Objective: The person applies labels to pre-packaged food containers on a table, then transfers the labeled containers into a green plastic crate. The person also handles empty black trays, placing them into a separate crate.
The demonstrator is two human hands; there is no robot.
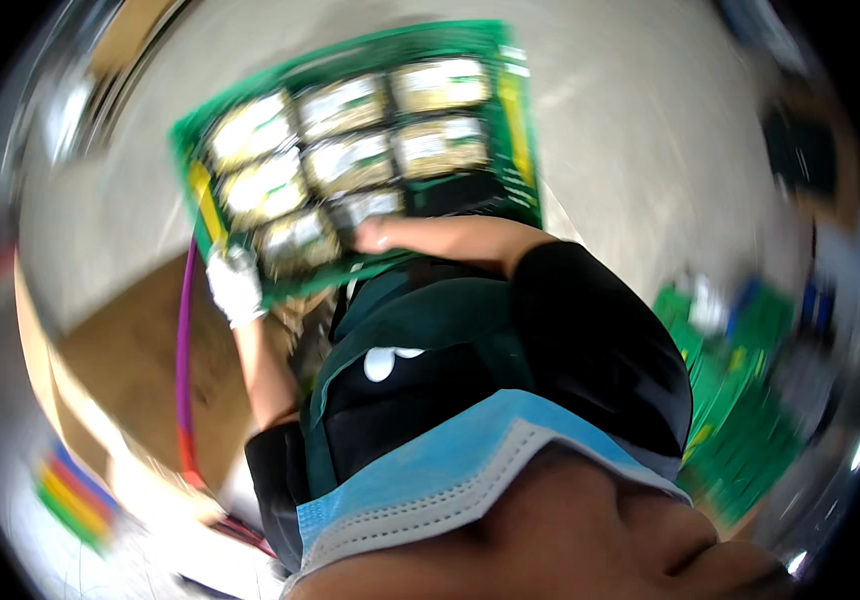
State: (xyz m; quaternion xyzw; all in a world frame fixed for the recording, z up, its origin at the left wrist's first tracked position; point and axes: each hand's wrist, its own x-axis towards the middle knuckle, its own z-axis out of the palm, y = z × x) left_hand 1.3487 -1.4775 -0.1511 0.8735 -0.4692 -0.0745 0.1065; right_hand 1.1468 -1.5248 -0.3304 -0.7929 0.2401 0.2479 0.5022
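Note:
A green plastic crate [520, 205] with yellow side handles is held up in front of me, holding rows of dark packs with clear tops, white-and-green labels and pale contents, such as this pack [440, 85]. My left hand [235, 282], in a white glove, grips the crate's left side below the yellow handle. My bare right hand [378, 234] reaches across to a pack in the bottom middle, touching it; its fingers are blurred and partly hidden. The lower right of the crate shows a dark gap among the packs.
Brown cardboard [120, 350] and a purple-and-red tube [183, 380] lie at left, near multicoloured strips [75, 495]. More green crates [750, 440] stand at right on the pale floor [630, 130]. A dark object [795, 150] sits at the far upper right.

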